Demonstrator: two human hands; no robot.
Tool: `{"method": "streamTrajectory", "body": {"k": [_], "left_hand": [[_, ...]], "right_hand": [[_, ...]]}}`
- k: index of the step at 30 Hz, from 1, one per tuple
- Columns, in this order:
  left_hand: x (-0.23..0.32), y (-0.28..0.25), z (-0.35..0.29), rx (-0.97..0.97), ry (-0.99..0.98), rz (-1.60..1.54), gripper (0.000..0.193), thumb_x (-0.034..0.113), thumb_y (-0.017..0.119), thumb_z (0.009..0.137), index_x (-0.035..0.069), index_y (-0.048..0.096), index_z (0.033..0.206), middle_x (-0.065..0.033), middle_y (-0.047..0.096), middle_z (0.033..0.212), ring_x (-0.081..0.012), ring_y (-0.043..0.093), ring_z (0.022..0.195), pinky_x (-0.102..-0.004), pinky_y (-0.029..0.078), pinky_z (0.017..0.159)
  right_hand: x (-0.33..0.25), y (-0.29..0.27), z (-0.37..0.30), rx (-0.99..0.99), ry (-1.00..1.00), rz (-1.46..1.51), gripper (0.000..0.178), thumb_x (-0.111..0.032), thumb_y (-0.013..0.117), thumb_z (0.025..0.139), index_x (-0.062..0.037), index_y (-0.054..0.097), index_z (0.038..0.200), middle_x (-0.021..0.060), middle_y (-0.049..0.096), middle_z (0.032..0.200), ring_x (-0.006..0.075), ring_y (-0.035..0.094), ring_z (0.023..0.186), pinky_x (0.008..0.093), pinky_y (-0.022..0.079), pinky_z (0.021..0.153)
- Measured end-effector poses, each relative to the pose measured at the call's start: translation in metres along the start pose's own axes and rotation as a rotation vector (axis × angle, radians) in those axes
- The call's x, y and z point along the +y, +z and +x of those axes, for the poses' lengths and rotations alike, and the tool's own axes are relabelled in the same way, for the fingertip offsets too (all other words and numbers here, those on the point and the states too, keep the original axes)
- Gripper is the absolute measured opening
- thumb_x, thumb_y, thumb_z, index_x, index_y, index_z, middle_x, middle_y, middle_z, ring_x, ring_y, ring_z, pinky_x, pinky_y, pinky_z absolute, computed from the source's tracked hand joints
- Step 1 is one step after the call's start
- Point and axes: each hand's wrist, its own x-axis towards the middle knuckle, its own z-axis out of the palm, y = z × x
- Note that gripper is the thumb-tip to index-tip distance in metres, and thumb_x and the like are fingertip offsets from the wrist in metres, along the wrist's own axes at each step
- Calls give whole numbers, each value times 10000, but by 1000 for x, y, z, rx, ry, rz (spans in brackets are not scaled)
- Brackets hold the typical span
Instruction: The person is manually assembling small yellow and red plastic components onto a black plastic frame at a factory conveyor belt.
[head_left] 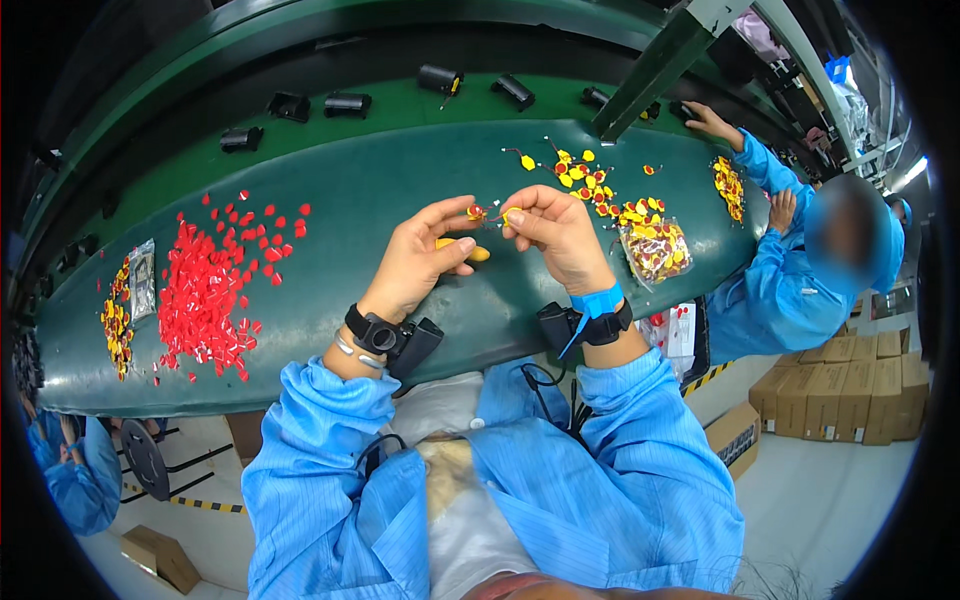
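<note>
Over the green table, my left hand (425,250) is closed, with a small yellow-and-red wired disc (477,212) pinched at its fingertips. A smooth yellow object (479,254) pokes out beneath that thumb; its kind is unclear. Close beside it, my right hand (558,236) is closed on a small yellow wired disc (511,216). Thin dark red wires and a white plug show between the two hands. Nearest my right hand lie loose yellow-and-red wired discs (580,178), with a clear bag of them (658,248) further right.
Many red pieces (205,290) are spread at left, beside a flat clear packet (142,279) and more yellow discs (116,318). Black housings (347,105) stand on the green belt (395,97) behind the table. A co-worker (800,250) sits at right; a green post (655,75) rises there.
</note>
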Motion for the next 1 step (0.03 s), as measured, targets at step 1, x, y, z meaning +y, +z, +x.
{"method": "streamTrajectory", "body": {"k": [1], "left_hand": [[-1,0,0,1,-3,-1,490,18,592,851,23,429,1313,-150,524,1221,-191,635,910,-216,526,666]], "right_hand": [[-1,2,-1,8,-5,21,119,-87,623,846,0,628,926,53,637,791,85,574,668,196,435,564]]}}
